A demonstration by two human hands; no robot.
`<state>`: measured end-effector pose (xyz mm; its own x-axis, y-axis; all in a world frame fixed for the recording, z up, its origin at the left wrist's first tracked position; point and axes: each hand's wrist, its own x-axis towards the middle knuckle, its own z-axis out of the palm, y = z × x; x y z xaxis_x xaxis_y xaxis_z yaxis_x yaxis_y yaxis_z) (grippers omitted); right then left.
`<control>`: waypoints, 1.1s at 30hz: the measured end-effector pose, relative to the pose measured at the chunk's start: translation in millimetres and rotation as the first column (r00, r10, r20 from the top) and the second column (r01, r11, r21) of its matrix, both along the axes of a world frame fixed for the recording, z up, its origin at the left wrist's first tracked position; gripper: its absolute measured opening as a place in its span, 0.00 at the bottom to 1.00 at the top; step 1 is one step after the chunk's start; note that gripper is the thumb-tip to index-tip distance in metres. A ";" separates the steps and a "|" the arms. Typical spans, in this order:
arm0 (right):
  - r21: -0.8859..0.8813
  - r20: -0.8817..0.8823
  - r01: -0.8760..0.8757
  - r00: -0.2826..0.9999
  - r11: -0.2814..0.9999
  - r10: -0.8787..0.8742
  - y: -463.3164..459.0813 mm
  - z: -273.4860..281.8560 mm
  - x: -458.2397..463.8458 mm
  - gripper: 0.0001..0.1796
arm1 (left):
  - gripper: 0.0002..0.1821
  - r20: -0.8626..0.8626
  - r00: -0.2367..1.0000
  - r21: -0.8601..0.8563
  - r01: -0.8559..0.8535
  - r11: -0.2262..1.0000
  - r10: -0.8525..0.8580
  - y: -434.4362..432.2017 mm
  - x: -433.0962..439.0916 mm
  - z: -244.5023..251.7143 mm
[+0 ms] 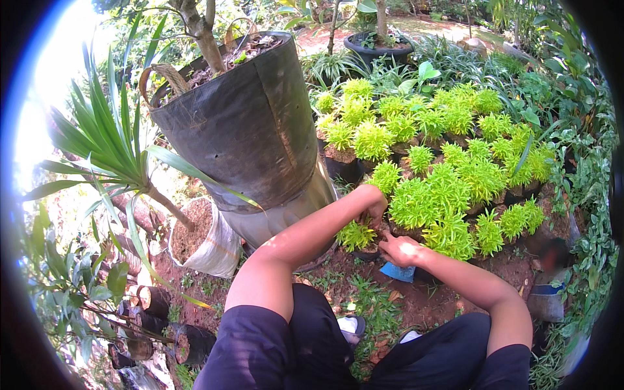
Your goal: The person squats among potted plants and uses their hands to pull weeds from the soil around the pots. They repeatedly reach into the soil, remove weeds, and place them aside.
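Note:
My left hand [374, 207] is bent down over the soil beside a small bright-green leafy plant [357, 236] in a dark nursery bag. Close by, my right hand [399, 249] reaches in from the right with its index finger extended towards the same soil; the two hands are nearly touching. Leaves and shadow hide the left fingertips, and whether they grip anything is unclear. A blue piece of plastic [398, 272] lies just below my right hand. Many similar bright-green seedlings [438, 195] in dark bags stand directly behind and to the right of my hands.
A large dark fabric planter [243, 122] with a tree rises at left of centre. Beside it stands a white woven sack [214, 243] holding a spiky-leaved plant. Black soil-filled bags [192, 343] lie at lower left. A round black pot [380, 52] stands at the back.

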<state>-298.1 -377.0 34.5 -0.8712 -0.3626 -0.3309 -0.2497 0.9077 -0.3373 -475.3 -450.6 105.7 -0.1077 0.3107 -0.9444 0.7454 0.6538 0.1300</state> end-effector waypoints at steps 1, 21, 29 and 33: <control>0.003 -0.003 -0.001 1.000 1.000 0.001 -0.8 -1.2 -0.7 0.17 | 0.22 0.004 1.000 0.017 -0.010 1.000 0.010 -1.6 0.1 0.8; -0.076 -0.097 0.003 0.995 0.997 -0.010 -1.7 -4.8 -13.8 0.17 | 0.19 -0.042 0.997 0.043 -0.056 0.998 0.058 -9.6 4.5 5.1; -0.134 -0.054 0.070 0.996 0.988 -0.078 -1.8 2.6 -16.3 0.15 | 0.18 0.007 0.998 0.076 -0.067 0.995 0.067 -16.6 3.0 3.9; -0.147 -0.057 0.088 0.994 0.985 -0.097 -2.3 4.2 -18.9 0.14 | 0.22 0.032 0.998 0.093 -0.050 0.994 0.047 -16.9 1.5 6.1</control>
